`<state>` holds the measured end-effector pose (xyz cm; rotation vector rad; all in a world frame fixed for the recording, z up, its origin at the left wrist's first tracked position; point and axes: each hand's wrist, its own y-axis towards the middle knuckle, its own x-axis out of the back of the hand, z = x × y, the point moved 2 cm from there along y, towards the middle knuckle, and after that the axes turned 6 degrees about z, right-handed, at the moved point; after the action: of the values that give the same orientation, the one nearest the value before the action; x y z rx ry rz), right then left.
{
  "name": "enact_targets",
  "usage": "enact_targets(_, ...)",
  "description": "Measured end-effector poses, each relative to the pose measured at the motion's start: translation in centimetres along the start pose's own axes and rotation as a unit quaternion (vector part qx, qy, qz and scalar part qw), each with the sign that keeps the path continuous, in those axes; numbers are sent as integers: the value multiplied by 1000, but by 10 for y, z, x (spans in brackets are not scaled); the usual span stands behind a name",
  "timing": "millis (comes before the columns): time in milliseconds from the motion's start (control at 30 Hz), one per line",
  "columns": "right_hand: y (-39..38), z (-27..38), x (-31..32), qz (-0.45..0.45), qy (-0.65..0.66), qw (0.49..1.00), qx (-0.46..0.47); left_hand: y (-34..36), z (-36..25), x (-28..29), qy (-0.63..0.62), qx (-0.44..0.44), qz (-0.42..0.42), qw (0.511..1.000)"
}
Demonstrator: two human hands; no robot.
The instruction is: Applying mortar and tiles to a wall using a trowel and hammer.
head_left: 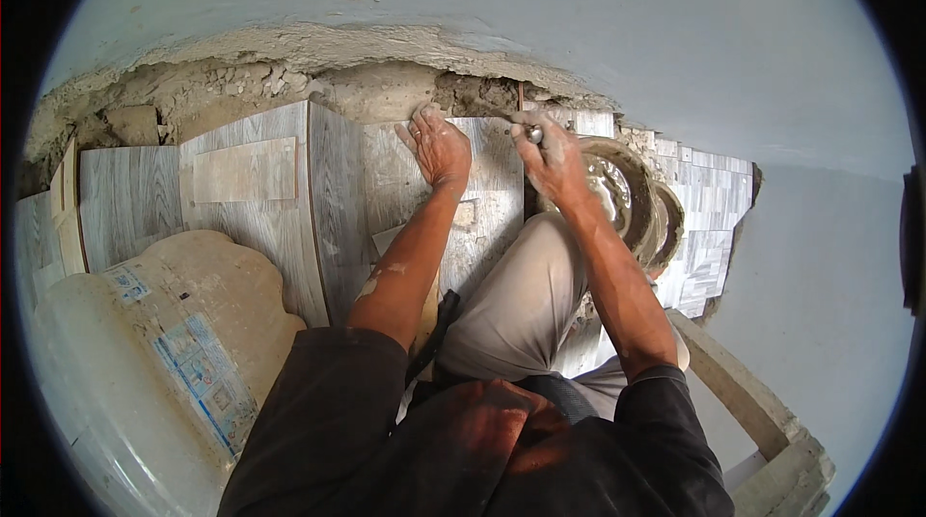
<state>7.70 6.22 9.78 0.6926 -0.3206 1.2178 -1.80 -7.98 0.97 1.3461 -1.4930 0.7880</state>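
Gripping tool [534, 134], R hand [554, 162] nr bkt [642, 191] w/ slurry [608, 187].

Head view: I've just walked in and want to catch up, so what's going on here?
The person's left hand, fingers partly spread, is at the top edge of a wood-grain tile. The right hand grips a tool, mostly hidden, its round metal end showing. Beside the right forearm is a bucket of wet mix. Beyond the tile, the wall's foot is broken away.
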Motion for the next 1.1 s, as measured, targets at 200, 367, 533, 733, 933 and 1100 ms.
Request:
enact_targets(200,-1,-4,10,-62,-29,997,-47,0,-1,-2,14,8,11,1000)
enact_targets(367,7,3,-9,-7,26,1000,-1,1,-1,0,11,7,13,1000)
enact_targets(533,4,-10,-3,47,46,966,-250,0,-1,1,2,12,36,999)
enact_targets(733,-9,-5,13,-64,-38,994,-76,-1,0,-2,11,-12,23,1000)
enact_targets(933,-10,2,7,-84,-54,994,-39,-1,0,-2,-23,-15,6,1000)
enact_targets(1100,-11,8,9,-63,-70,995,-36,-1,0,-3,-23,-6,5,1000)
